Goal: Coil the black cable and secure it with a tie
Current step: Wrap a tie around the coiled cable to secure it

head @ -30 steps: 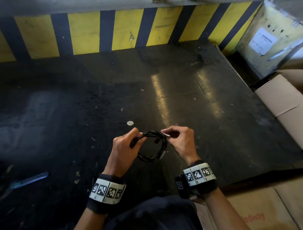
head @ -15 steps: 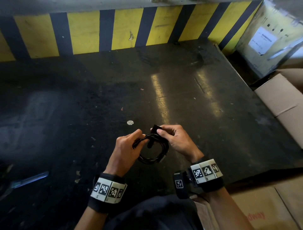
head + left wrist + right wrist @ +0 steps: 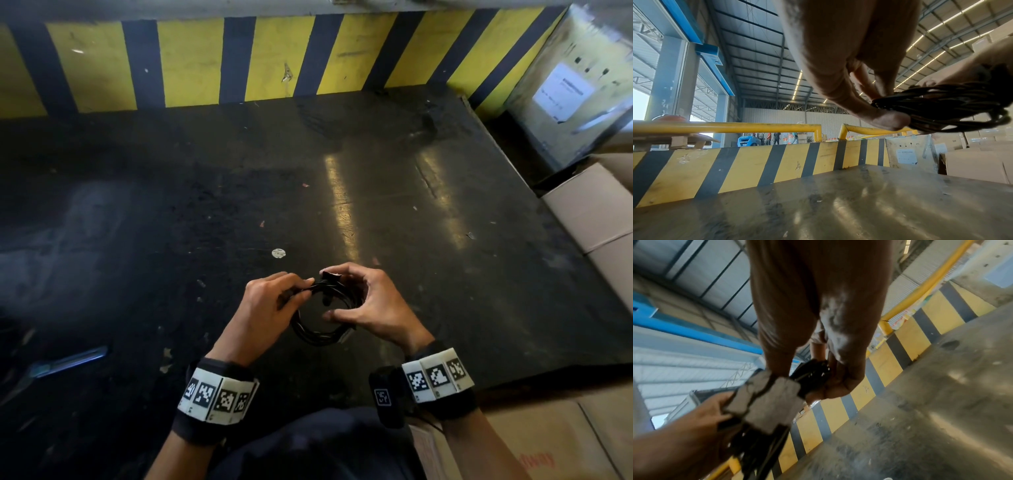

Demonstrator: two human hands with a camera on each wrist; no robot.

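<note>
Cable coil [image 3: 320,330]: my left hand [image 3: 265,317] pinches its nine o'clock, right hand [image 3: 371,308] grips the tie [image 3: 330,276] at twelve; slack could spring loops

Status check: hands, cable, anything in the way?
Left hand pinches the coiled black cable. Right hand pinches the tie at the coil's top. Held above the bench; nothing in the way.

Dark platform surface [image 3: 376,171] lies open ahead of and beside both hands. Striped barrier [image 3: 205,61] bounds the far edge. Cardboard boxes [image 3: 596,212] and a metal cabinet [image 3: 565,89] block the right side.
</note>
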